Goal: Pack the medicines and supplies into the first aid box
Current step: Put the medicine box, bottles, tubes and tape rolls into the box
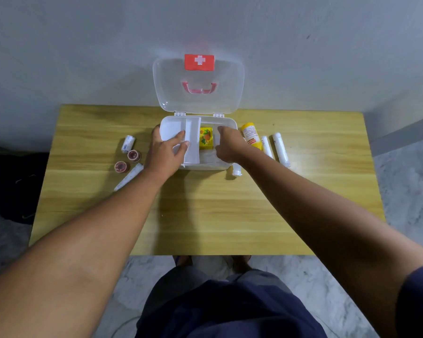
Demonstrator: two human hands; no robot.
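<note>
First aid box (226,123) sits open at the table's (205,215) 12 o'clock edge, its clear lid (198,79) upright against the wall and a yellow carton (206,138) inside. The left hand (165,152) lies fingers-spread on the white insert tray (192,142); the right hand (228,145) curls inside, grip unclear. At 9 o'clock lie 2 tape rolls (133,155) and 2 bandage rolls (128,143); at 3 o'clock, a yellow bottle (250,135) and white tubes (280,148).

The first aid box (226,121) sits mid-table (205,215), rolls (128,143) left of it, tubes (280,148) right.
</note>
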